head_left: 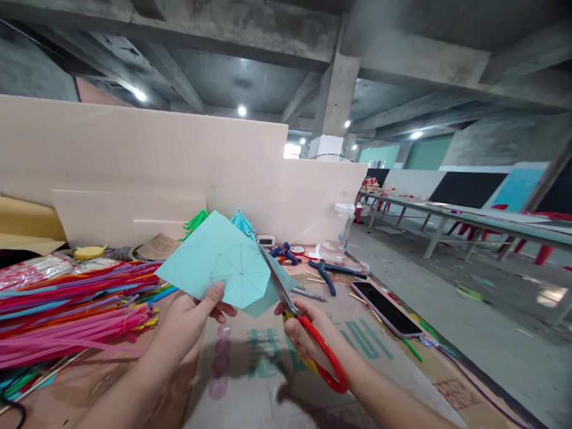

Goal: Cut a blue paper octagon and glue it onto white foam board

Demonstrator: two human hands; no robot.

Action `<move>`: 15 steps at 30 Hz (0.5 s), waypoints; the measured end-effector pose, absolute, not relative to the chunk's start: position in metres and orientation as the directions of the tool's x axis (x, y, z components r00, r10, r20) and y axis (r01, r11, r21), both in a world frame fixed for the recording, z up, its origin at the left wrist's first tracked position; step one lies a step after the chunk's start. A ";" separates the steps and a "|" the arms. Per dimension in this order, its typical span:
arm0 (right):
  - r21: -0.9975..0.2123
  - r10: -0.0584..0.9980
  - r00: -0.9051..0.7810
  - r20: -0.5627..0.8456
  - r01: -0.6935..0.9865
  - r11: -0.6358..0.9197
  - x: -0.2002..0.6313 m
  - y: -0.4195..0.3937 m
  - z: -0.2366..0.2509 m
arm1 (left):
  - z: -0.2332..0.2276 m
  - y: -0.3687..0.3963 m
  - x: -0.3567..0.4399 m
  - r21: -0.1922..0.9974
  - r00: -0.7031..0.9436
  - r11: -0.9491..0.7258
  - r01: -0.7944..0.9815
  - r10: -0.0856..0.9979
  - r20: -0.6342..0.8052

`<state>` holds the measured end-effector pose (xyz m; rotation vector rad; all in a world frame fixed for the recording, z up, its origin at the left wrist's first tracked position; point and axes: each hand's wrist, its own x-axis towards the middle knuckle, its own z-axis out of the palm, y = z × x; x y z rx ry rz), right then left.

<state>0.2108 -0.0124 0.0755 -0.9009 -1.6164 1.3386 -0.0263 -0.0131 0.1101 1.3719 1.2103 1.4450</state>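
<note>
My left hand (202, 307) pinches the lower edge of a light blue sheet of paper (188, 263), thumb on top. An octagon with lines meeting at its centre is drawn on the sheet, and part of the right side follows that outline. In my right hand (310, 330) is a pair of scissors (323, 358) with red handles. Their blades lie against the paper's right edge; whether they are parted is hard to see. Another piece of blue paper shows behind and below the sheet. Behind it stand a green paper umbrella (197, 221) and a blue paper umbrella (241, 221).
Colourful pipe cleaners (81, 305) are heaped at left. To the right lie pliers (329, 276), a phone (387, 308), a pen (309, 294) and thin sticks. A clear plastic jar (338, 231) stands by the pale upright board (122, 152). Printed cardboard (247, 406) covers the table.
</note>
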 end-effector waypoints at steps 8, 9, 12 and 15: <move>-0.971 0.870 -0.458 0.181 0.055 0.231 0.213 -0.016 0.071 | 0.115 -0.008 -0.037 0.957 -0.202 -0.252 0.141 0.939 0.277; -0.959 0.858 -0.470 0.208 0.076 0.274 0.215 -0.017 0.070 | 0.116 -0.007 -0.041 0.954 -0.216 -0.256 0.157 0.934 0.286; -0.924 0.825 -0.506 0.251 0.130 0.361 0.217 -0.015 0.068 | 0.119 -0.004 -0.050 0.938 -0.247 -0.272 0.213 0.914 0.321; -0.928 0.802 -0.547 0.241 0.113 0.355 0.218 -0.013 0.067 | 0.119 -0.001 -0.056 0.924 -0.262 -0.276 0.263 0.901 0.344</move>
